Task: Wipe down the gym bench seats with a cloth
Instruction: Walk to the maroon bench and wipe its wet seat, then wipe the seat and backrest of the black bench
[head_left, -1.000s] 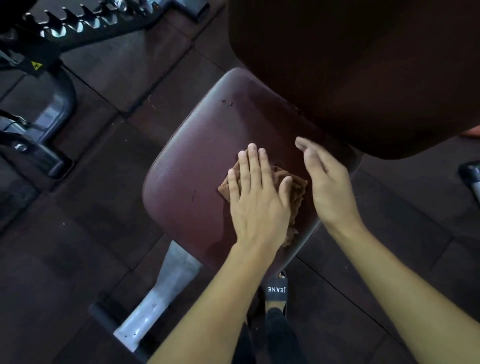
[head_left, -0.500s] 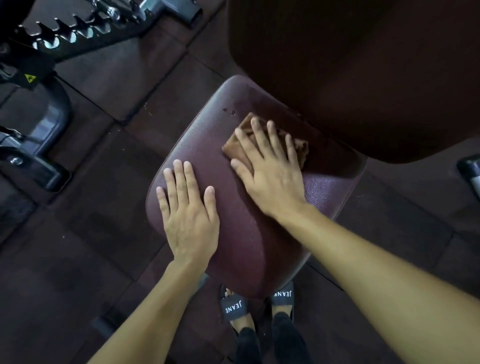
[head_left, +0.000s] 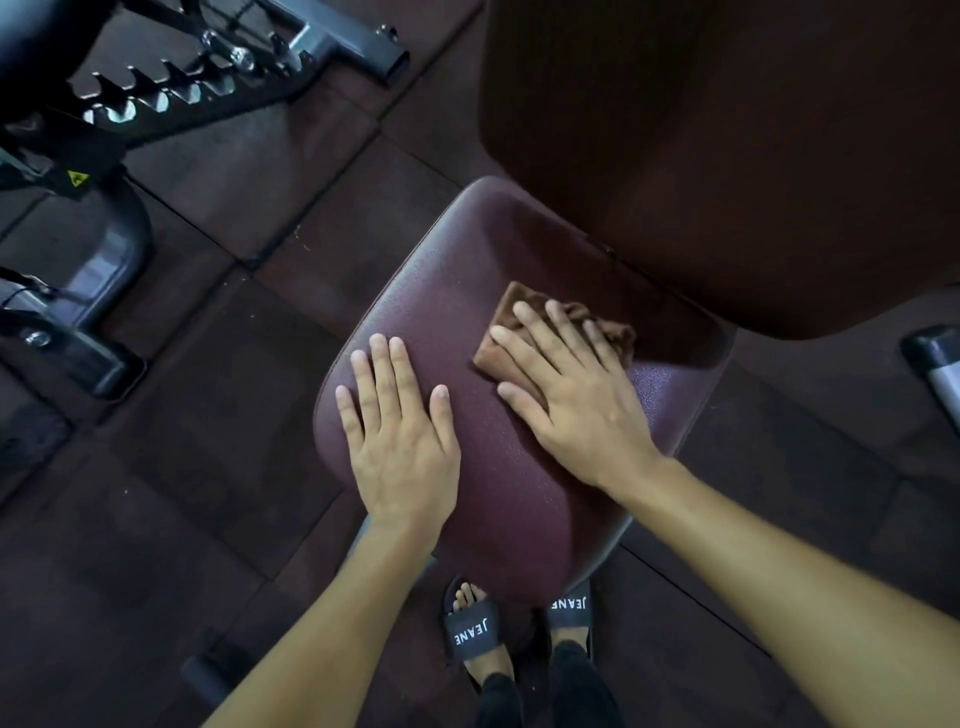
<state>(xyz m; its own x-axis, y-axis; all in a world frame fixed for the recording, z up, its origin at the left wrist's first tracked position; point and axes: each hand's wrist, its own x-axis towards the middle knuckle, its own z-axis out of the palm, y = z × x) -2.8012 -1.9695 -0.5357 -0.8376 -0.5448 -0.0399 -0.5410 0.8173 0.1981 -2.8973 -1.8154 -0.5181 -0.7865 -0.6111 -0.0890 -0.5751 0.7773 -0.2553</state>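
The maroon padded bench seat fills the middle of the view, under the dark brown backrest that rises at the upper right. A crumpled brown cloth lies on the far right part of the seat, close to the backrest. My right hand presses flat on the cloth, fingers spread, and covers most of it. Flat on the bare left side of the seat rests my left hand, with nothing in it and its fingers slightly apart.
Another bench's black metal frame with a toothed adjuster and a base foot stands at the upper left. A grey metal tube shows at the right edge. My feet in black slides are under the seat's near end, on dark rubber floor tiles.
A second ago my left hand pressed the cloth and my right hovered. The right hand took over the cloth by the backrest, the left went flat on the seat. The cloth has since slid slightly nearer.
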